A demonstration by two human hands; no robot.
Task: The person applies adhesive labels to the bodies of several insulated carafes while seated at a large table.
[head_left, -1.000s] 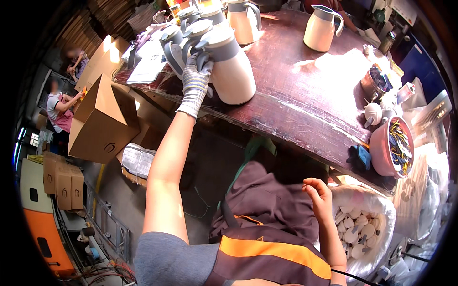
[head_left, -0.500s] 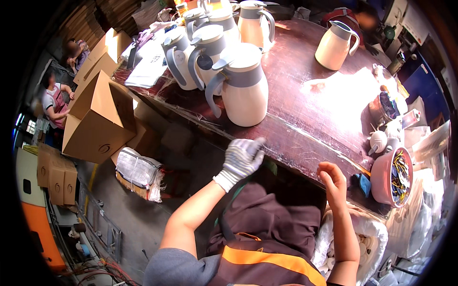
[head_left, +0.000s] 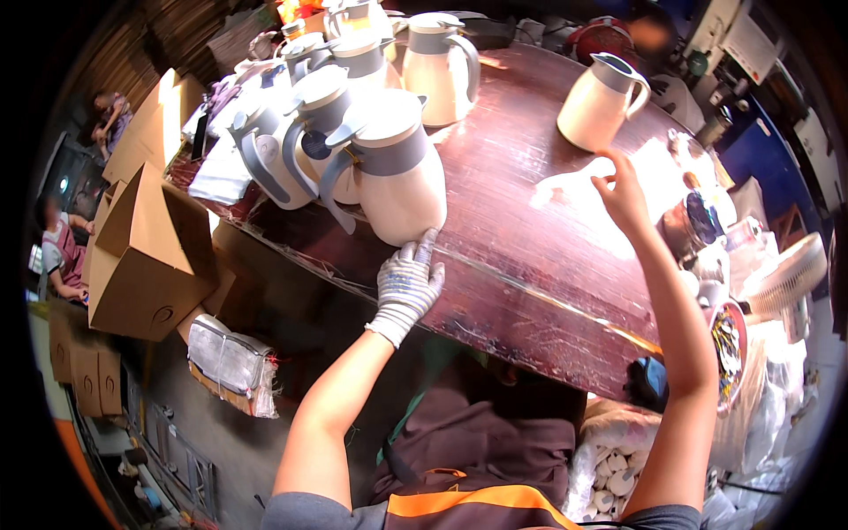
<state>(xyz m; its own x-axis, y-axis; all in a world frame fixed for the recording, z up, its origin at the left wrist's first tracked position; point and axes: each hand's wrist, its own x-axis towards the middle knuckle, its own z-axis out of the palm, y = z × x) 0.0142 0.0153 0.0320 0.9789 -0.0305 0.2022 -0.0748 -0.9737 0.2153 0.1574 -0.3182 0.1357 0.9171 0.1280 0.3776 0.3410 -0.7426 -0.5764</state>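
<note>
gloved left fingers (head_left: 427, 245) extended; bare right fingers (head_left: 619, 162) curled

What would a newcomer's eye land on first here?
Probably the cluster of pale jugs toward the left of the dark red table, with the gloved left hand at the nearest one's base. Next, the lone jug standing apart to the right, beyond the bare right hand.

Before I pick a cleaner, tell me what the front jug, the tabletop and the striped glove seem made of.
Front jug: smooth, softly shiny cream body; plastic or coated metal, the look leaves it open.
Tabletop: probably varnished or painted wood, given the glossy reddish-brown surface with scratches.
Striped glove: apparently knitted fabric, matte, judging by its snug, banded cuff.
</note>
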